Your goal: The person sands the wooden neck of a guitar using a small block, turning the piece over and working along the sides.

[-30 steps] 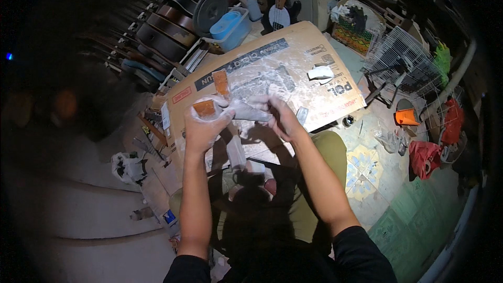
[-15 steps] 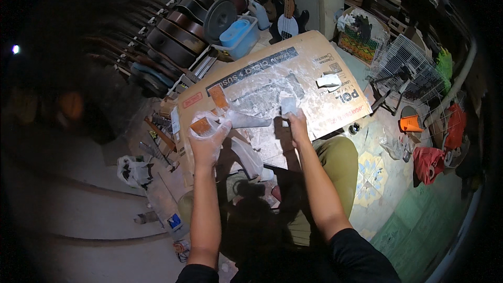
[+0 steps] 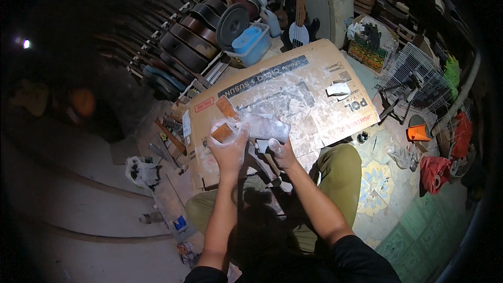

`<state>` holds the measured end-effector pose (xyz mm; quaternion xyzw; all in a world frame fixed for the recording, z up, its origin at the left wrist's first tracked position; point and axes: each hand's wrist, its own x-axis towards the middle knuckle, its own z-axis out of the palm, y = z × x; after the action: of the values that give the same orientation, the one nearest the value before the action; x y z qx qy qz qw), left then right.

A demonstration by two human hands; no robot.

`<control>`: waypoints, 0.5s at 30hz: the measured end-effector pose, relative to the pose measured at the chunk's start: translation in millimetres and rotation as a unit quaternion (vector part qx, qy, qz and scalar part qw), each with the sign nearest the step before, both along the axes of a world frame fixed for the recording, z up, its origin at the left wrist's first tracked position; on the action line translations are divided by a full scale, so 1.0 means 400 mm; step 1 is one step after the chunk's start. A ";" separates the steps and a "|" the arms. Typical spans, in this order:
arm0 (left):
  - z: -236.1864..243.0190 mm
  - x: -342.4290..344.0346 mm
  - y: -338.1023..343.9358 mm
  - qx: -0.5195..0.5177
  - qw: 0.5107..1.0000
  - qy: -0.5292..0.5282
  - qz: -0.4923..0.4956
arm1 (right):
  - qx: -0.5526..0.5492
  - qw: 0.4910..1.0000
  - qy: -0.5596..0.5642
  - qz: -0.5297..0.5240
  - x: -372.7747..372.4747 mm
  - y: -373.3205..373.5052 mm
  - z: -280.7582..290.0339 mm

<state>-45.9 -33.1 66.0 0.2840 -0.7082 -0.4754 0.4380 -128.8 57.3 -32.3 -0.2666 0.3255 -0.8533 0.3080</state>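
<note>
My left hand (image 3: 228, 149) is closed on a dust-coated wooden piece (image 3: 222, 133) with orange-brown faces; another orange-brown block end (image 3: 228, 106) sticks up behind it. A long grey, powder-covered section (image 3: 270, 130) extends rightward from my left hand. My right hand (image 3: 284, 154) is closed on a small pale pad or block (image 3: 264, 145), just below that section; whether the pad touches it I cannot tell. These lie over a cardboard sheet (image 3: 330, 63) smeared with white powder, which also bears a folded white scrap (image 3: 338, 90) at the right.
Guitars (image 3: 183, 47) line the back left, near blue tubs (image 3: 246, 42) and an upright instrument (image 3: 299, 15). On the right are a wire cage (image 3: 408, 68), an orange scoop (image 3: 418, 132) and a red bag (image 3: 434, 173). Tools (image 3: 170, 136) lie left of the cardboard.
My right hand let go of the long section's end, took hold of the pale pad, then brought it down and left below that section. My left hand kept its hold. The view has shifted.
</note>
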 end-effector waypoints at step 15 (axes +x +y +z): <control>-0.021 -0.022 0.051 -0.025 0.999 0.001 -0.038 | -0.092 0.985 -0.143 0.005 -0.008 0.028 0.017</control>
<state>-54.7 -12.5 57.5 0.2447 -0.7299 -0.4742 0.4273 -132.0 68.4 -25.4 -0.1706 0.1971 -0.9074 0.3297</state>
